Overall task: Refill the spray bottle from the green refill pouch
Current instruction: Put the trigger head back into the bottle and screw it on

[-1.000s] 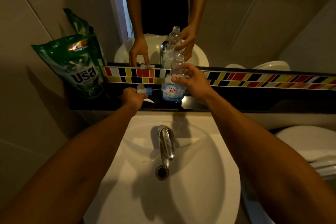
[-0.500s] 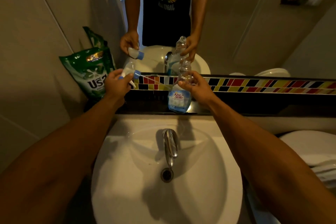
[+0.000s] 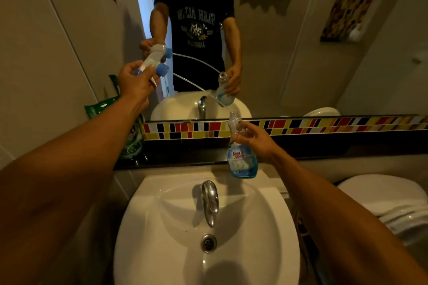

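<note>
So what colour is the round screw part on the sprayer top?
Blue. The collar on the spray head shows best in the head view, held in the left hand.

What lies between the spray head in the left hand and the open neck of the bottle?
In the head view, only the thin dip tube spans from the spray head to the bottle neck.

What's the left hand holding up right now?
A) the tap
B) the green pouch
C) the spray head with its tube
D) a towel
C: the left hand grips the spray head, lifted clear of the bottle, its thin tube trailing toward the bottle's open neck.
</note>
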The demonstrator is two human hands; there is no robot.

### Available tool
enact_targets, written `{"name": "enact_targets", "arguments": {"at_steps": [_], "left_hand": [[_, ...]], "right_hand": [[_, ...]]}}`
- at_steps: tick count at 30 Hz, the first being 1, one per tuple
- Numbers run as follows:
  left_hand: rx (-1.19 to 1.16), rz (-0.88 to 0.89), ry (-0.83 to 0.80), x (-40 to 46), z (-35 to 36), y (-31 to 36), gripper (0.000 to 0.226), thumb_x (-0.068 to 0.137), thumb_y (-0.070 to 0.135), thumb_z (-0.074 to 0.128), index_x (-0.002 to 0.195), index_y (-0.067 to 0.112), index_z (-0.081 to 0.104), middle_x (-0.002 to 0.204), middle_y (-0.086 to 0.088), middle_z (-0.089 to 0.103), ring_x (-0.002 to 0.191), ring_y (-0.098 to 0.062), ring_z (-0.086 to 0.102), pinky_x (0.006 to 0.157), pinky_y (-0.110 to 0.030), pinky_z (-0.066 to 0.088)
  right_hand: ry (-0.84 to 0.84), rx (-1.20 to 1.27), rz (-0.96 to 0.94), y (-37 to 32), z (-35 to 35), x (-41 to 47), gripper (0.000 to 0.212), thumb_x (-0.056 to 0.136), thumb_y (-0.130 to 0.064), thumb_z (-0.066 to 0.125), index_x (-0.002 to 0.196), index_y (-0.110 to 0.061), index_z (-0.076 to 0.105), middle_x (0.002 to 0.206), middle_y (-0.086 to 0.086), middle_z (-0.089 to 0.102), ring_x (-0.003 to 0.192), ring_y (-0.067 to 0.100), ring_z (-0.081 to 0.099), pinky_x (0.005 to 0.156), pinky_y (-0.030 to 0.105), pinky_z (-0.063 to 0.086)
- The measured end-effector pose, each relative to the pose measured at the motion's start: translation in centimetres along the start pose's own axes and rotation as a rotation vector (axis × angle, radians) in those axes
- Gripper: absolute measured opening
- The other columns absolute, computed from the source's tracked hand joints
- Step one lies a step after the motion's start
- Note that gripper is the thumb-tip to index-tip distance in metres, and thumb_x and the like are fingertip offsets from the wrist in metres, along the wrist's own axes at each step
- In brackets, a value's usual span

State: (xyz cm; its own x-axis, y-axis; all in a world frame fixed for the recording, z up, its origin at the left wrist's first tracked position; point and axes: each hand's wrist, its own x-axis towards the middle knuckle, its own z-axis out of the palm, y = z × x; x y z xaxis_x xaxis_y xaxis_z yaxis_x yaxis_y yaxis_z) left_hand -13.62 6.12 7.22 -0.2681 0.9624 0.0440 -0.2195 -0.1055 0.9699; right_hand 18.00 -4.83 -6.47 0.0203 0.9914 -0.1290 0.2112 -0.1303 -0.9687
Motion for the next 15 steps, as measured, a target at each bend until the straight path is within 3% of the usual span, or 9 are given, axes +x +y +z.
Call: {"name": "enact_targets", "arguments": {"at_steps": [4,7,11,15], "left_hand": [[-0.014,0.060,-0.038,-1.3,1.2,1.4,0.041,0.088,0.005,0.072,0.127,0.006,0.059,0.101,-0.002,0.064,0.080,-0.013,0.068,0.080,-0.033,0.060],[0.000,0.090,-0.057,-2.1,1.7,1.7,0.043,0.090,0.003,0.070,0.132,0.003,0.056,0.115,-0.010,0.063,0.083,-0.014,0.066,0.074,-0.028,0.059],[0.012,0.082,-0.106,-2.3,1.8,1.7,0.044,0.092,0.004,0.068,0.133,0.003,0.054,0.131,-0.018,0.058,0.095,-0.022,0.065,0.087,-0.038,0.058],[-0.002,0.059,-0.173,-2.0,2.1,1.2,0.036,0.092,0.005,0.069,0.125,0.005,0.056,0.108,-0.006,0.062,0.083,-0.018,0.067,0.090,-0.047,0.058]], "right_hand": [[-0.005,-0.055,-0.010,-0.2,-0.5,-1.0,0.048,0.094,-0.023,0.075,0.140,-0.017,0.059,0.130,0.011,0.069,0.118,0.031,0.068,0.099,0.051,0.059],[0.000,-0.069,-0.013,-0.7,-0.7,-1.5,0.044,0.094,-0.024,0.076,0.135,-0.018,0.062,0.128,0.009,0.069,0.115,0.029,0.068,0.093,0.045,0.061],[-0.006,-0.080,-0.026,-1.1,-0.6,-1.9,0.037,0.093,-0.025,0.076,0.128,-0.023,0.064,0.120,-0.001,0.070,0.111,0.021,0.069,0.081,0.033,0.060],[-0.020,-0.087,-0.021,-1.6,-0.3,-2.1,0.038,0.093,-0.026,0.077,0.128,-0.026,0.063,0.118,-0.003,0.070,0.108,0.018,0.069,0.081,0.033,0.060]]}}
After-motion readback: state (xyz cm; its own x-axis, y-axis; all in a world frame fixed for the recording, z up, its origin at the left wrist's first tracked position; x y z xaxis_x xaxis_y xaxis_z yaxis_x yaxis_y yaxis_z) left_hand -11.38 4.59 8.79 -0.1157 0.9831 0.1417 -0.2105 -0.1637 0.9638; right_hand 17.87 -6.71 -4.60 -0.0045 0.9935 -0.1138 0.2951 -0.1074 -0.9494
